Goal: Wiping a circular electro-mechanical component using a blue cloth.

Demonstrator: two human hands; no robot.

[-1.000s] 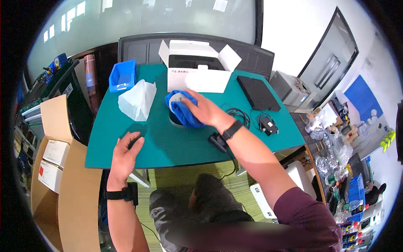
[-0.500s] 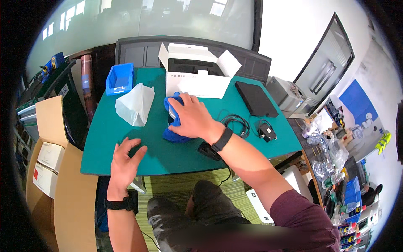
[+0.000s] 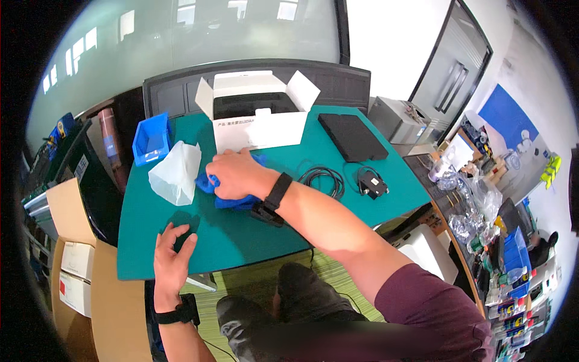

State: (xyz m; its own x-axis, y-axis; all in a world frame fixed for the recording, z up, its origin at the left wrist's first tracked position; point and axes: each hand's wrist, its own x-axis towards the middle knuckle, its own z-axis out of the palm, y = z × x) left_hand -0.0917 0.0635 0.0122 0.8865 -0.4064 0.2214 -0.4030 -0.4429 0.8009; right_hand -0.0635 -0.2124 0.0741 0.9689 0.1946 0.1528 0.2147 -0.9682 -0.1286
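My right hand [image 3: 236,174] is closed on a bunched blue cloth [image 3: 238,203] above the middle of the green table [image 3: 259,244]. Whatever lies under the cloth is hidden by hand and fabric. A small black object [image 3: 266,215] shows partly below my right wrist. Near the table's front left part, my left hand [image 3: 172,260] hovers with thumb and fingers apart, holding nothing. A crumpled white bag [image 3: 176,176] lies left of the cloth. Behind my right hand stands an open white carton [image 3: 259,131] with black foam inside.
To the right lie a black slab [image 3: 353,137], a coiled black cable [image 3: 329,181] and a small black box-shaped device [image 3: 373,183]. A blue bin [image 3: 152,143] sits at the back left. An open cardboard box [image 3: 117,295] stands left of the table. A cluttered side table [image 3: 443,199] is at right.
My right hand has shifted left with the cloth, and the round silver-rimmed thing seen in the cloth before is now out of sight. The whole view has turned slightly. My left hand stays open.
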